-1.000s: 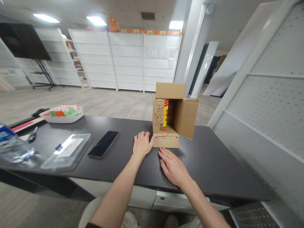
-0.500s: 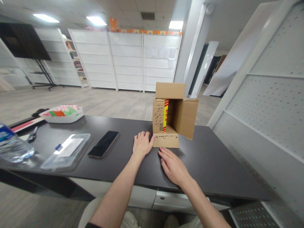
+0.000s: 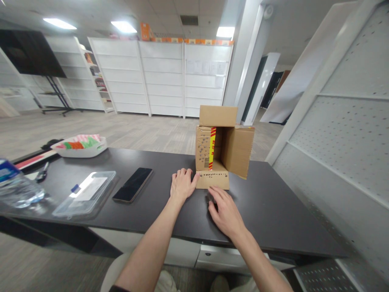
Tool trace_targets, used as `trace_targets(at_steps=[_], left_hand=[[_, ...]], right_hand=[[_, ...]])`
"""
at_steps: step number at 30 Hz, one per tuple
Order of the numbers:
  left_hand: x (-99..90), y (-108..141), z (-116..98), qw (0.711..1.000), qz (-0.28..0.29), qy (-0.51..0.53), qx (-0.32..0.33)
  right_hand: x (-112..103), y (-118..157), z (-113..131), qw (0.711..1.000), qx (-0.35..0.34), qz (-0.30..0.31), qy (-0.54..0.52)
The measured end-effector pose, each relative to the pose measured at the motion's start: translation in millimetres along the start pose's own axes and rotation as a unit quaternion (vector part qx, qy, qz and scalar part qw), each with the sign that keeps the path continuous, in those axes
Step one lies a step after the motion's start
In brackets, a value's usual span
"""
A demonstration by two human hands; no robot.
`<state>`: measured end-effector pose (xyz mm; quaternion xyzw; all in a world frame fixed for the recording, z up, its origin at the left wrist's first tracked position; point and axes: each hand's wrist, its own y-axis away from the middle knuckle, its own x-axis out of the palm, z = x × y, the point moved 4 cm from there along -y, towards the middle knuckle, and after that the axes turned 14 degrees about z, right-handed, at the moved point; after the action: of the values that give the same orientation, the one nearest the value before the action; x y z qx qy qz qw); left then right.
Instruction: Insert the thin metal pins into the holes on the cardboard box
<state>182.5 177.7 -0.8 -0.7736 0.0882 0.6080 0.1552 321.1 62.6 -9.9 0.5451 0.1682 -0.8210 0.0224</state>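
A brown cardboard box (image 3: 202, 148) lies on its side on the dark tabletop, its opening towards me and its flaps spread. My left hand (image 3: 182, 186) rests on the table at the box's lower left, fingers apart, the thumb at the edge of the lower flap (image 3: 217, 184). That flap carries a row of small dark dots. Just in front of it, my right hand (image 3: 225, 211) is bent around a small dark object with fine ridges (image 3: 210, 197). Most of this object is hidden under the fingers, so its kind is unclear.
Left of my hands lie a black phone (image 3: 133, 185) and a clear plastic case (image 3: 85, 194). Farther left are a water bottle (image 3: 18, 190) and a white basket (image 3: 82, 152) with colourful contents. A perforated white panel (image 3: 349, 134) stands along the right side.
My right hand has shifted slightly right and lifted its knuckles. The dark ridged object now shows between its thumb and fingers. My left hand and the box stay put.
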Motion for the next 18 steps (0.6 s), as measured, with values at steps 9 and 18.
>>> trace_targets(at_steps=[9,18], left_hand=[[-1.7,0.0,-0.5,1.0,0.012,0.016,-0.002],[-0.8,0.2,-0.5,1.0,0.012,0.016,-0.004]], right_hand=[[-4.9,2.4,-4.2,0.997,0.06,-0.041,0.005],[-2.5,2.4,-4.1,0.999,0.037,-0.031,0.001]])
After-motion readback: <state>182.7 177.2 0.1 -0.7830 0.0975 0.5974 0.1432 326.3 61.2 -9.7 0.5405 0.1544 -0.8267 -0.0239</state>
